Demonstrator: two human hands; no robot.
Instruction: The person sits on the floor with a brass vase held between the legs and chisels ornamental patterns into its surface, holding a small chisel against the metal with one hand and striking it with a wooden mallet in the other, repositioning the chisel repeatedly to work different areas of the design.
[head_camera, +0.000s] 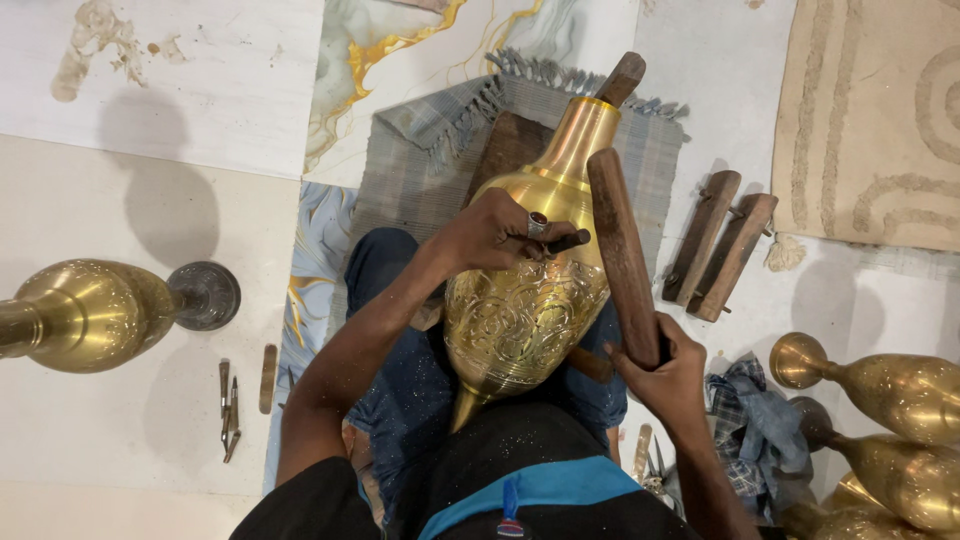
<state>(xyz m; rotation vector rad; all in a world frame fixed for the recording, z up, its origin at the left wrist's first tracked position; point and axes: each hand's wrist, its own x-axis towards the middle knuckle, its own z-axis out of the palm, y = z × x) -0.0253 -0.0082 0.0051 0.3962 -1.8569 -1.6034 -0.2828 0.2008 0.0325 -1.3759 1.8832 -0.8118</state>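
Observation:
A brass vase (520, 300) with engraved scrollwork lies across my lap, its neck pointing away over a wooden support (625, 75). My left hand (495, 232), wearing a ring, rests on the vase's shoulder and grips a small dark chisel (566, 241) whose tip meets the metal. My right hand (655, 365) is closed around the lower end of a long wooden stick (620, 250), which is raised over the chisel.
A grey fringed mat (420, 170) lies under the vase. Two wooden blocks (722, 255) sit to the right. More brass vases lie at the left (85, 312) and lower right (900, 400). Small tools (230, 410) rest on the floor at left, a crumpled cloth (755, 420) at right.

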